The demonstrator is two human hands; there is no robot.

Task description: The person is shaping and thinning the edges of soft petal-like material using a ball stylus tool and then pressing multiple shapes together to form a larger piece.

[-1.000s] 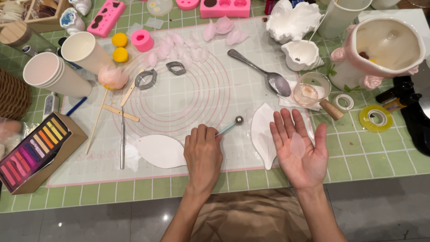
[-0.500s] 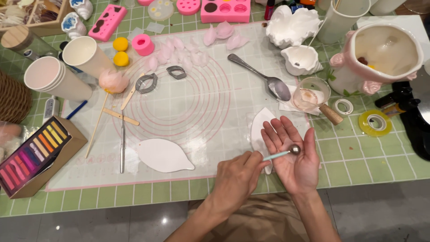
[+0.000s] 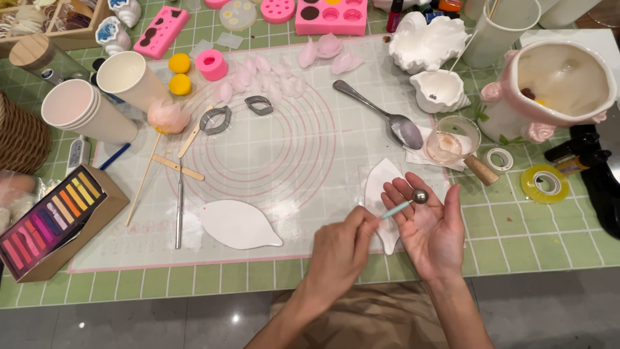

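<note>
Green grid matting covers the bench [image 3: 516, 239], and a translucent work mat [image 3: 303, 155] printed with pink circles lies over its middle. On my left hand [image 3: 339, 252] the fingers are closed around the pale blue handle of a ball tool [image 3: 405, 202], pinching it near the lower end. Its metal ball rests against the base of the fingers of my right hand [image 3: 429, 226], which lies palm up, fingers open and spread, holding nothing else. Under that open hand lies a white leaf-shaped piece [image 3: 378, 187], partly hidden by the palm. Another white leaf-shaped piece [image 3: 236, 224] lies flat on the mat just left of my left hand. Farther up the mat sit 2 grey metal cutters [image 3: 236, 113], a metal spoon [image 3: 378, 113] and a row of pale pink petals [image 3: 248, 74]. At the left edge a box of coloured pastel sticks [image 3: 48, 220] stands open, with 2 stacks of paper cups [image 3: 97, 97] on their sides behind it. To the right, a yellow tape roll [image 3: 544, 183] lies near a pink and white vase [image 3: 555, 84].
</note>
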